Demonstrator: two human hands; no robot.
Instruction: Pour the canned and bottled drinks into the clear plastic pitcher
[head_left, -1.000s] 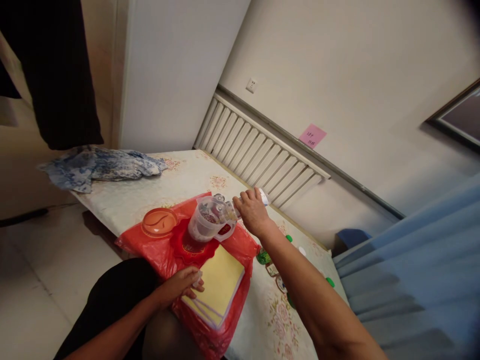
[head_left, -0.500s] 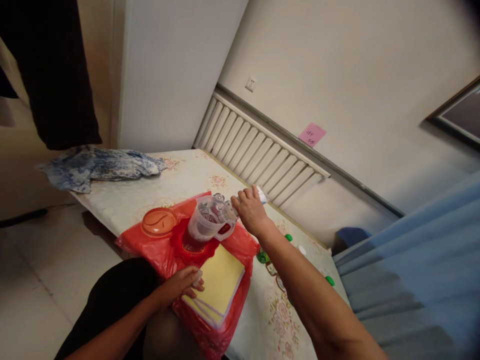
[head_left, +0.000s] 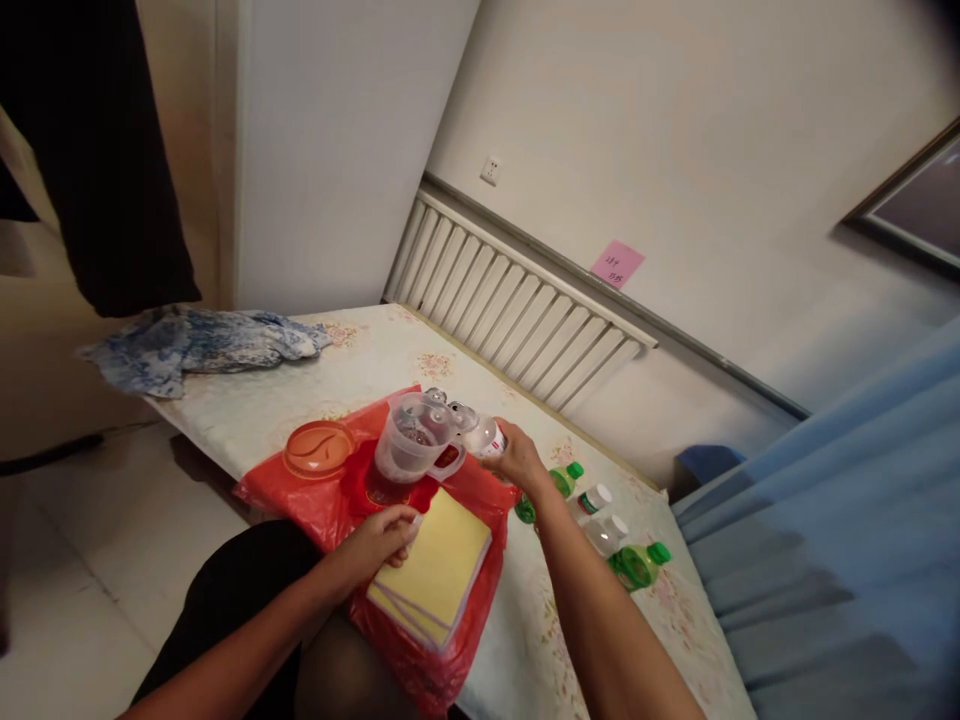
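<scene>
My right hand (head_left: 519, 461) is closed round a small clear plastic bottle (head_left: 480, 437), held tilted low beside a clear measuring jug (head_left: 412, 447). The jug stands on a red plastic bag (head_left: 337, 500) spread over the table. My left hand (head_left: 379, 540) rests with curled fingers on the near corner of a stack of yellow cloths (head_left: 436, 568) that lies on the same bag. It pinches something small and pale that I cannot make out.
An orange lid (head_left: 318, 449) lies on the bag left of the jug. Green and clear bottles (head_left: 611, 535) lie on the flowered tablecloth to the right. A blue patterned cloth (head_left: 187, 342) is heaped at the far end. A radiator (head_left: 517, 325) lines the wall.
My right hand has dropped from above the jug's rim to beside it, bringing the bottle down and toward me. The camera tilted, so the bottles on the right now show.
</scene>
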